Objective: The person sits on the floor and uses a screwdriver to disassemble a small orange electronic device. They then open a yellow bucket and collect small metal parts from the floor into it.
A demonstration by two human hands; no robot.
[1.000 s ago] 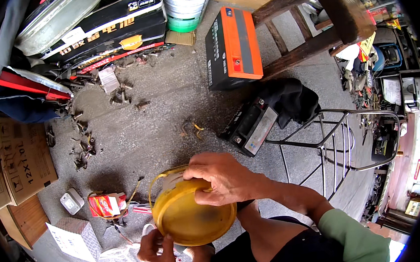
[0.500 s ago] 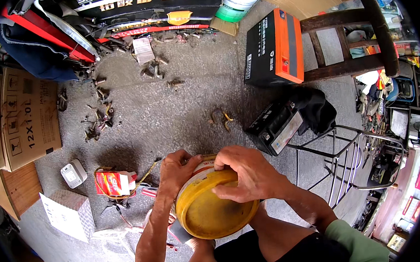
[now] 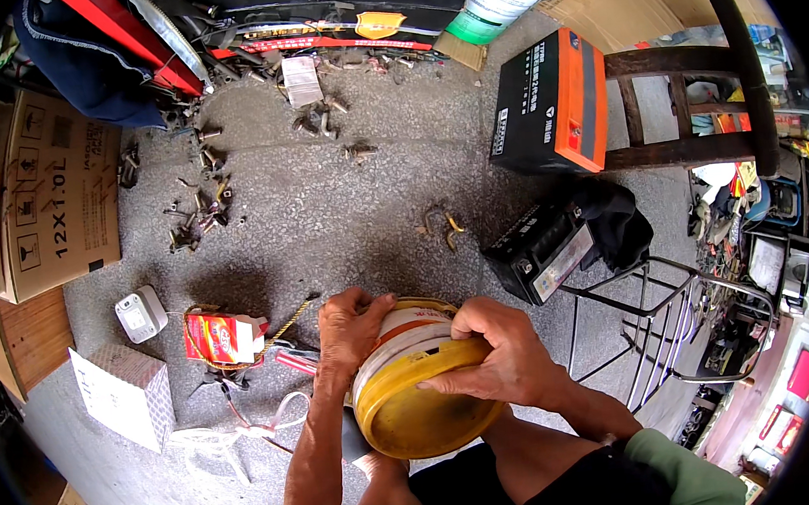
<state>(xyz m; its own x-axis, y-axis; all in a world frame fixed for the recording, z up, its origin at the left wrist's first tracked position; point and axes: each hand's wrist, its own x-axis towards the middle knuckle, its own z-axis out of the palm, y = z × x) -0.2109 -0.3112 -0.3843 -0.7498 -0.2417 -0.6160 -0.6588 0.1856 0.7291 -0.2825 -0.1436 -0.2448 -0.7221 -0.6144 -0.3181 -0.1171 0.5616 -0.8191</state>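
Observation:
A round plastic tub (image 3: pixel 403 344) with a white side wall, an orange-red stripe and yellow ends is tipped between my hands, above my lap. Its flat yellow face, stained dark in places, points toward me. My left hand (image 3: pixel 351 326) is closed on the upper left part of the tub, near its far yellow rim. At the right, my right hand (image 3: pixel 505 354) grips the near yellow rim, the thumb lying across the edge of the yellow face and the fingers bent over the side. What the tub holds inside is hidden.
Loose bolts (image 3: pixel 199 217) and small curved metal pieces (image 3: pixel 449 229) lie on the concrete floor. Right: a black battery (image 3: pixel 539 250), a black-orange box (image 3: pixel 550 105), a wooden stool (image 3: pixel 684 146), a metal frame (image 3: pixel 660 317). Left: a red carton (image 3: pixel 220 338), a white box (image 3: pixel 124 402), cardboard boxes (image 3: pixel 62 186).
The tub has tilted, so more of its white side and stripe shows. My right hand has shifted right along the rim. The whole view has moved slightly.

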